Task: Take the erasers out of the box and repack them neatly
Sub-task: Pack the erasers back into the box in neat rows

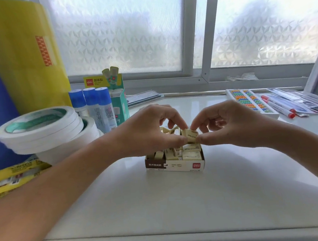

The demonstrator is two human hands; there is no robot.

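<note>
Left hand (151,128) and right hand (229,122) fingers jointly pinch one small cream wrapped eraser (190,136) above the brown-and-white cardboard box (174,166); likely light, firm, best held by its ends.

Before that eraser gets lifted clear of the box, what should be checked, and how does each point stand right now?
1. Left hand pinches the eraser: ok.
2. Right hand pinches it too: ok.
3. Eraser raised above the box: ok.
4. Other erasers sit neatly in the box: not ok, some stand tilted.
5. Bare table in front for setting erasers down: ok.
6. Box's far side: cannot tell, the hands hide it.
</note>
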